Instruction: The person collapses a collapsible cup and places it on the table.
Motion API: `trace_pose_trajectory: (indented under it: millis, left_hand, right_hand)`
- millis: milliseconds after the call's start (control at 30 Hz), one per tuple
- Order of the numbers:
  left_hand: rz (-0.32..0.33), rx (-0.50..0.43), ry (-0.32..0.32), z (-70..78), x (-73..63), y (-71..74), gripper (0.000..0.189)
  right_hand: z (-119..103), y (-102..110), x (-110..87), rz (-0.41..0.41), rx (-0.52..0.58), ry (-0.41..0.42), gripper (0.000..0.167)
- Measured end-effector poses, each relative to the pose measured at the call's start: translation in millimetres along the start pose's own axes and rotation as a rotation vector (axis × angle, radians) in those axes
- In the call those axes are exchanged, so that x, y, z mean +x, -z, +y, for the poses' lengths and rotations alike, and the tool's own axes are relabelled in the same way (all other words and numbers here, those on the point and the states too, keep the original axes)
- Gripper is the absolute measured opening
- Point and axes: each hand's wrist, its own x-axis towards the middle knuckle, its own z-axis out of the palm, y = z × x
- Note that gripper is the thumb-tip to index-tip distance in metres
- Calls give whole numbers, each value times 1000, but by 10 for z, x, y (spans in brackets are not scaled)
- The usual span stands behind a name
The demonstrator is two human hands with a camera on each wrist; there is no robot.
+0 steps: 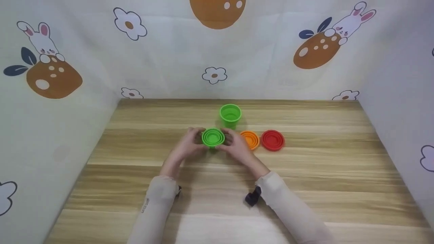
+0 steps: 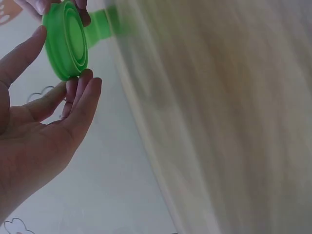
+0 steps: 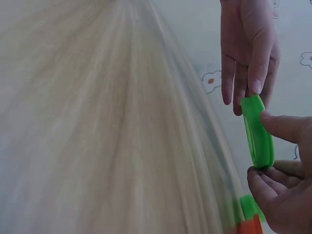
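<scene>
Both hands hold a green collapsible cup (image 1: 213,137), folded down into a flat disc of rings and raised off the table. On one side my left hand (image 1: 188,144) pinches its rim between thumb and fingers. My right hand (image 1: 238,146) grips the opposite side; in the right wrist view its thumb lies on the green disc (image 3: 258,131) and its fingertips are at the lower edge. Just behind, a taller green cup (image 1: 230,115) stands extended on the table. An orange folded cup (image 1: 250,140) lies beside the right hand, partly covered by it.
Right of the orange cup, a red folded cup (image 1: 272,140) lies flat on the wood-grain table (image 1: 322,176). Printed cloth walls (image 1: 169,57) enclose the table at the back and both sides. A dark wrist camera (image 1: 252,197) sticks out from the right sleeve.
</scene>
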Motion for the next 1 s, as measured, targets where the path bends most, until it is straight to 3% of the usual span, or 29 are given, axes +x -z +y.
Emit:
trace_pose_trajectory:
  millis: [200, 333, 667, 1000]
  left_hand:
    - [-48, 158, 54, -94, 86, -5, 70]
    - [-88, 225, 75, -100, 144, 7, 69]
    - [-133, 228, 35, -162, 218, 66, 59]
    - [-312, 112, 88, -216, 360, 194, 51]
  right_hand:
    - [39, -35, 66, -23, -279, 16, 67]
    - [36, -26, 99, -37, -330, 16, 69]
    - [25, -27, 162, -74, -342, 14, 67]
    - [-11, 6, 182, -89, -396, -17, 69]
